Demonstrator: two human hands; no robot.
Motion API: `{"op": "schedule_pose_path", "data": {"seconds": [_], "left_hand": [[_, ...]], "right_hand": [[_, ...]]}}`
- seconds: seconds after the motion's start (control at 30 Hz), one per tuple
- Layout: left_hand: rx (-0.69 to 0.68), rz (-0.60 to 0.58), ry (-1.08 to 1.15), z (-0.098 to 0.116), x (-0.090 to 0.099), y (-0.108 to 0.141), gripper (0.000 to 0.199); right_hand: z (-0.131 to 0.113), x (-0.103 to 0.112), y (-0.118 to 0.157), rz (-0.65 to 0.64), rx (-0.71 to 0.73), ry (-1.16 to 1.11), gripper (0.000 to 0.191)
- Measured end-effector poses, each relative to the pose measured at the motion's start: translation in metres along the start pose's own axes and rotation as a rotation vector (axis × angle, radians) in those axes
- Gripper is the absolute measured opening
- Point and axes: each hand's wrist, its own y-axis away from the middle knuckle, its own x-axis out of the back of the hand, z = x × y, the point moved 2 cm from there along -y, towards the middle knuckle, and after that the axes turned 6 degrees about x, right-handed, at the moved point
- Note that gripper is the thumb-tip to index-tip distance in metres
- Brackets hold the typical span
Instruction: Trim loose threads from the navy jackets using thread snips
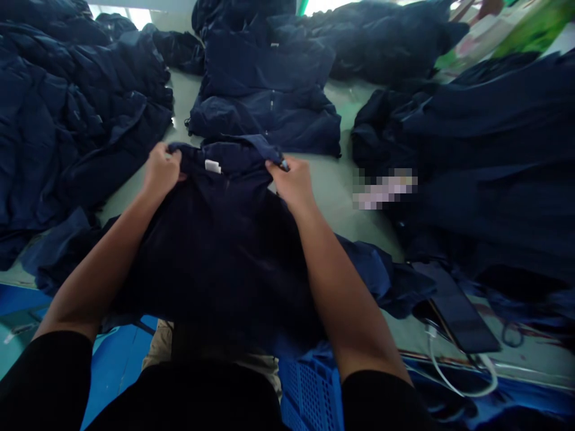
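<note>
The left hand [162,170] and right hand [291,179] pinched opposite ends of the collar [242,154] of a dark navy-blue soft-fabric garment [224,251], which spanned crosswise between both hands, equally near each, and draped from them toward the person.

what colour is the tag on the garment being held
White; the tag shows in the head view, the only one.

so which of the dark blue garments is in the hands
The front middle garment, with a white label at its collar: left hand and right hand grip it either side of that label. Neither touches the other garments.
</note>
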Motion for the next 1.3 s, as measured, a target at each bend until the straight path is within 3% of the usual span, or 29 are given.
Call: {"op": "schedule_pose_path", "data": {"seconds": [0.1, 0.17, 0.23, 0.3, 0.33, 0.47, 0.67, 0.8, 0.9, 1.1, 1.2, 1.3], "left_hand": [[0.102, -0.018, -0.115, 0.0, -0.003, 0.021, 0.054], [0.124, 0.029, -0.169, 0.015, 0.0, 0.034, 0.053], [0.06, 0.084, -0.238, 0.039, 0.002, 0.046, 0.044], [-0.081, -0.055, -0.277, 0.067, -0.003, 0.054, 0.031], [-0.134, -0.197, -0.309, 0.078, -0.008, 0.058, 0.031], [-0.12, -0.5, -0.375, 0.093, -0.027, 0.067, 0.038], [0.016, -0.63, -0.436, 0.084, -0.04, 0.071, 0.055], [0.127, -0.693, -0.465, 0.089, -0.045, 0.062, 0.065], [0.232, -0.707, -0.468, 0.095, -0.048, 0.05, 0.062], [0.218, -0.746, -0.178, 0.11, -0.028, 0.039, 0.04], [0.205, -0.866, 0.03, 0.118, -0.01, 0.05, 0.027], [0.211, -0.897, 0.441, 0.123, 0.0, 0.071, 0.021]], "right_hand": [[0.018, -0.007, 0.005, -0.106, -0.078, 0.053, 0.034], [0.023, -0.004, 0.012, -0.087, -0.096, 0.084, 0.038], [0.017, 0.003, 0.019, -0.038, -0.072, 0.081, 0.038], [0.003, 0.009, 0.029, -0.008, -0.011, 0.04, 0.035], [-0.005, 0.01, 0.034, -0.011, 0.029, 0.009, 0.035], [-0.032, -0.007, 0.06, -0.116, 0.183, -0.116, 0.031], [-0.019, -0.047, 0.083, -0.24, 0.244, -0.215, 0.025], [-0.006, -0.049, 0.083, -0.223, 0.205, -0.271, 0.031], [-0.004, -0.045, 0.084, -0.207, 0.189, -0.301, 0.032], [-0.013, -0.031, 0.085, -0.147, 0.203, -0.355, 0.03], [-0.024, -0.017, 0.087, -0.13, 0.231, -0.398, 0.029], [-0.037, -0.002, 0.097, -0.138, 0.266, -0.446, 0.029]]}}
